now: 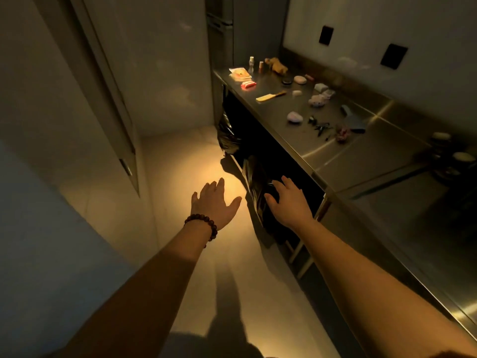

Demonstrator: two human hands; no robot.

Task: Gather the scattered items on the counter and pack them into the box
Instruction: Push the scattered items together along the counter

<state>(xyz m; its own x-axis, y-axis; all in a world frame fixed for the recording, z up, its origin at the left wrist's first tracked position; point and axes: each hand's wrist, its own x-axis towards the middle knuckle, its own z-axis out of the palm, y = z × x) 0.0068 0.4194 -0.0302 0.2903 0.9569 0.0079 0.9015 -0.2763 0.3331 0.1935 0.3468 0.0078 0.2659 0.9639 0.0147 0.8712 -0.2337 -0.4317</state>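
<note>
Both hands [253,201] empty, spread, well short of the littered counter [335,151]

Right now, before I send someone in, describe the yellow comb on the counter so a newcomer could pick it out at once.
Start at the steel counter along the right wall and look toward its far end. Near the front edge, just past the red packet, lies the comb. It is the only long, flat, pale yellow piece with a darker handle; the things beside it are small and rounded.
</note>
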